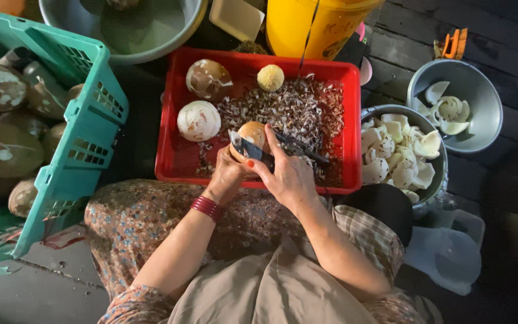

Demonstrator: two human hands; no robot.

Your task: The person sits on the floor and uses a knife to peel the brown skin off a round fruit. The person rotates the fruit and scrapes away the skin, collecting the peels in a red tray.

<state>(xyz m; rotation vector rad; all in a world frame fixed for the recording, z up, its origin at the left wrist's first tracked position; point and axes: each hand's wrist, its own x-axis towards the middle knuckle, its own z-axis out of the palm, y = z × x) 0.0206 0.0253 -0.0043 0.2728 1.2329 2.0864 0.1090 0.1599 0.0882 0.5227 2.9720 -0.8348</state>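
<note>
Right over the near edge of the red tray [178,157], a coconut [253,135] is held between the two hands. It is cupped from below by the left hand [230,174], whose fingers are curled around it. A knife [253,151] is gripped by the right hand [289,177], with the fingers closed on its dark handle and the blade laid against the coconut's near side. The coconut is touched by both hands and sits just in front of them, above the tray.

Three more peeled coconuts are seen in the tray: one white ball [199,120], one brown and white ball [208,78] and one small yellow ball [270,78]. A heap of shavings [298,111] is spread beside them. Two metal bowls are set to the right: the near bowl [437,174] is filled with many white pieces, and a few shell pieces are held in the far bowl [487,114]. One green crate [85,120] on the left is packed with brown coconuts, too many to be counted. One yellow bucket [295,27] is stood behind the tray.
</note>
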